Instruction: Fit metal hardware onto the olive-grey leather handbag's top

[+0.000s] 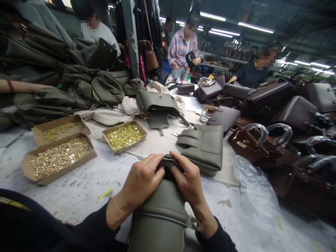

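1. Two hands grip one olive-green bag [160, 217] that stands at the near edge of the worktop [86, 182], its lower part cut off by the bottom of the frame.
2. The left hand [141, 182] wraps the bag's top from the left, fingers curled over a dark flap or fitting [169, 161] at the mouth; the right hand [190, 180] mirrors it from the right, fingertips pinching the same dark piece. Both hands are closed on the bag, wrists bent inward, dark sleeves running back to the frame edge.
3. What the dark piece is cannot be made out; the fingers cover most of it.
4. Three cardboard trays of small brass fittings lie left of and beyond the held bag: a near tray [59, 157], one behind it [59, 129], and a third [124, 136] nearer the centre.
5. Two more olive bags lie beyond the held bag: one flat [203, 147] just past the right hand, another [157, 105] farther back.
6. A heap of olive bags [52, 84] is stacked far left, too jumbled to count.
7. Brown handbags [252, 140] crowd the right side, some with wrapped handles; a clear plastic sheet [254, 189] lies right of the held bag.
8. Three other people [183, 45] are at the far end.
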Tool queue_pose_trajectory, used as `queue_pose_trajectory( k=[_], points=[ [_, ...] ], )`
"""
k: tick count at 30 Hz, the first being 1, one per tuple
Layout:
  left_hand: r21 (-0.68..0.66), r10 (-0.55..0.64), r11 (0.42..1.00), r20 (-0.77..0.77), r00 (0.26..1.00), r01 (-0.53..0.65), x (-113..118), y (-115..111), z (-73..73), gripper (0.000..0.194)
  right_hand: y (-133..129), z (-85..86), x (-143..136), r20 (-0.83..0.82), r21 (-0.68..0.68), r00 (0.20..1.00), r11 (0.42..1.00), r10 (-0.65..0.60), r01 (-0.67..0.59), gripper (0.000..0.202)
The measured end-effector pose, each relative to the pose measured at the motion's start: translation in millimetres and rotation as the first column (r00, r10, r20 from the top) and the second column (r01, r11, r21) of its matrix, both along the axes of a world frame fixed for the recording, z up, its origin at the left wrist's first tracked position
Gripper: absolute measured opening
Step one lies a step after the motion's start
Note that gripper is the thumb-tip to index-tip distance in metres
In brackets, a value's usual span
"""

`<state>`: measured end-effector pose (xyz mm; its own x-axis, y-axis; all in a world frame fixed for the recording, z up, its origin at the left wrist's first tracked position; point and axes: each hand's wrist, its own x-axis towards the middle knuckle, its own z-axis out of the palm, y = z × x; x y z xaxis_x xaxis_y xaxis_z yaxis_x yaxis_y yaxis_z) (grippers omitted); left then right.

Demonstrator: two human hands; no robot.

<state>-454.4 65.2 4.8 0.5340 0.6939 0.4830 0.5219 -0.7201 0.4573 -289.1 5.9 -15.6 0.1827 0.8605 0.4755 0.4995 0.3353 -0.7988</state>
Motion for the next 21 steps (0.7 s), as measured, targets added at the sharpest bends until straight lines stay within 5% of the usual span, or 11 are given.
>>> queue_pose_trajectory(
  k=[5, 13, 21],
  points=[
    [0.084, 0.078, 0.994, -0.061, 0.995, -0.073, 6.1, 6.7, 1.0, 0.045, 17.8, 8.6, 7.1, -0.046, -0.046, 0.997, 0.997, 0.057, -0.059, 0.038],
    [0.101, 0.142, 0.988, -0.340, 0.930, -0.114, 18.5, 25.8, 19.6, 0.034, 46.6, 16.2, 18.8, -0.079, -0.178, 0.991, 0.977, 0.105, -0.117, 0.035],
    [0.083, 0.158, 0.987, -0.314, 0.936, -0.138, 26.6, 32.6, 17.3, 0.038, 47.1, 10.5, 20.7, -0.027, -0.117, 0.997, 0.991, 0.066, -0.069, 0.043]
  ],
)
